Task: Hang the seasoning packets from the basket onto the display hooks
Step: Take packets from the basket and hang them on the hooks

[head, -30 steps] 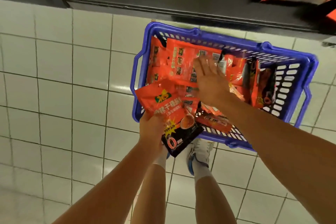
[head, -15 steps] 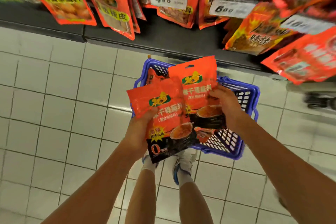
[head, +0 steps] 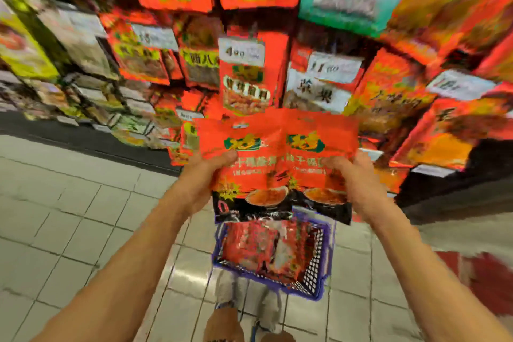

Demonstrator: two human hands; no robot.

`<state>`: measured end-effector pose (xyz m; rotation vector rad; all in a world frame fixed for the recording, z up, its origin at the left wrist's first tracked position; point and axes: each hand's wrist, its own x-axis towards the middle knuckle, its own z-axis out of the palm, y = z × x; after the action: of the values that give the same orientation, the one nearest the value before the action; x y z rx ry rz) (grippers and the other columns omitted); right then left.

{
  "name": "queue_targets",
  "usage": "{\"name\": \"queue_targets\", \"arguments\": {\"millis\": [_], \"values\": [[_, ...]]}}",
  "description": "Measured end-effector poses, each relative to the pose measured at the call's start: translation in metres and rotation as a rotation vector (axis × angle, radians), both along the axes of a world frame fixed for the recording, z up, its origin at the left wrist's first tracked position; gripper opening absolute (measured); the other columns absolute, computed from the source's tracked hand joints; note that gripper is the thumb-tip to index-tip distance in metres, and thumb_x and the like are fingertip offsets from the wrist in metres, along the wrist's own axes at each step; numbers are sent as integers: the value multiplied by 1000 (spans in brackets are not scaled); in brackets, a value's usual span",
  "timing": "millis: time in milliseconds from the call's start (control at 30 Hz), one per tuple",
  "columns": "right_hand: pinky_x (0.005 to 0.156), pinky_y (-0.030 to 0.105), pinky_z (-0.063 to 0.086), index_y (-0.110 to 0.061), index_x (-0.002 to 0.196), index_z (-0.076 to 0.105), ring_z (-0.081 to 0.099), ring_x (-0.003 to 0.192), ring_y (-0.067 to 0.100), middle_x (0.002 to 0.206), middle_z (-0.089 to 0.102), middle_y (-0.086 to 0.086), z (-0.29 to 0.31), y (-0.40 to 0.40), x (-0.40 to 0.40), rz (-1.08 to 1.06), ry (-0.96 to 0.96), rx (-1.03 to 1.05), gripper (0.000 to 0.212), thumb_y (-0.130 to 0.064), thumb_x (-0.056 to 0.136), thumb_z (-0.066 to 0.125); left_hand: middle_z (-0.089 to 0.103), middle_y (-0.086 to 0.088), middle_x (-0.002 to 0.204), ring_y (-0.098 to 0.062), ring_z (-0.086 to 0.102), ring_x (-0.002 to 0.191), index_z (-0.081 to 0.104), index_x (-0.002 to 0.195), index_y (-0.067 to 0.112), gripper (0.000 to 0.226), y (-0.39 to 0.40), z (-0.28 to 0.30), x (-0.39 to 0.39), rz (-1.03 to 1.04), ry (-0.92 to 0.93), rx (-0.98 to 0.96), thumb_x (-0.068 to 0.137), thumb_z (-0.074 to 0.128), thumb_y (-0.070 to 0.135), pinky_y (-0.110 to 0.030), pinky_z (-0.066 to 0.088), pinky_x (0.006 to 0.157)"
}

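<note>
I hold two matching red-and-black seasoning packets side by side in front of the display. My left hand (head: 205, 175) grips the left packet (head: 244, 166) by its left edge. My right hand (head: 352, 178) grips the right packet (head: 313, 164) by its right edge. Below them the blue basket (head: 319, 261) stands on the floor with several more red packets inside. The display wall (head: 244, 75) behind is full of hanging packets and white price tags; its hooks are too blurred to make out.
The tiled floor (head: 69, 216) spreads out to the left. A dark shelf base (head: 83, 136) runs along the bottom of the display. My feet (head: 244, 305) stand just in front of the basket. A red blurred patch (head: 485, 275) lies on the floor at the right.
My right hand took a second packet out of the basket. Both hands have lifted their packets up toward the display, and my view has tilted up from the basket to the wall.
</note>
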<state>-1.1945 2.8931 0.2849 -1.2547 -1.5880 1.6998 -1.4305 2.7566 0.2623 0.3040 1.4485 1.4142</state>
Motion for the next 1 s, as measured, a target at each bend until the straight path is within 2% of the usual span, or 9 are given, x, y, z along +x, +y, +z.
{"name": "queue_targets", "arguments": {"millis": [100, 167, 233, 367, 500, 567, 667, 833, 1000], "values": [[81, 47, 58, -44, 85, 75, 72, 84, 21, 80, 75, -14, 89, -5, -17, 19, 61, 190, 14, -46, 76, 66, 75, -11, 113, -24, 74, 94, 69, 120, 12, 46, 0, 82, -15, 15, 71, 144, 74, 74, 17, -42, 62, 80], [77, 38, 56, -43, 89, 75, 70, 79, 3, 81, 75, -23, 143, -8, -30, -5, 109, 332, 24, -60, 77, 63, 78, -4, 105, -18, 75, 90, 76, 106, 20, 29, -1, 134, -27, 45, 143, 242, 77, 76, 22, -39, 62, 78], [73, 30, 57, -51, 86, 74, 64, 70, -6, 76, 73, -26, 192, -11, -45, -28, 165, 409, 20, -63, 75, 63, 78, -2, 103, -17, 75, 90, 74, 104, 19, 27, -2, 181, -42, 103, 201, 313, 79, 79, 28, -38, 61, 77], [76, 37, 56, -44, 78, 78, 64, 76, 13, 73, 73, -13, 271, -12, -81, -52, 268, 493, 10, -39, 76, 70, 76, -9, 110, -26, 71, 97, 70, 109, 15, 37, -8, 262, -79, 140, 274, 418, 74, 73, 28, -47, 57, 90], [57, 15, 51, -27, 71, 72, 63, 61, -3, 67, 72, -22, 330, -9, -127, -87, 285, 653, 20, -24, 91, 73, 79, -4, 89, -17, 75, 75, 70, 101, 12, 23, -13, 321, -118, 133, 386, 536, 79, 72, 18, -36, 61, 67], [63, 20, 54, -30, 74, 74, 68, 67, -4, 75, 75, -20, 354, -10, -155, -105, 321, 687, 19, -32, 93, 72, 79, -7, 91, -20, 76, 77, 69, 106, 12, 29, -13, 343, -139, 148, 395, 593, 78, 74, 21, -36, 62, 64], [73, 36, 59, -40, 78, 77, 75, 78, 11, 82, 78, -12, 380, -3, -199, -111, 355, 697, 14, -43, 90, 70, 79, -7, 98, -22, 77, 84, 70, 107, 17, 30, -5, 369, -169, 184, 362, 636, 81, 75, 31, -39, 63, 69], [83, 56, 58, -15, 78, 70, 72, 79, 26, 77, 76, -1, 407, 19, -277, -132, 314, 699, 16, -26, 89, 70, 79, -7, 97, -23, 77, 85, 78, 94, 25, 8, 14, 387, -213, 180, 421, 668, 90, 74, 30, -42, 64, 73], [84, 49, 60, -20, 80, 71, 74, 86, 28, 83, 78, 1, 421, 35, -332, -198, 327, 659, 22, -40, 91, 69, 79, -9, 97, -27, 77, 86, 71, 107, 17, 20, 30, 398, -247, 130, 434, 644, 92, 73, 30, -43, 63, 71]]}}
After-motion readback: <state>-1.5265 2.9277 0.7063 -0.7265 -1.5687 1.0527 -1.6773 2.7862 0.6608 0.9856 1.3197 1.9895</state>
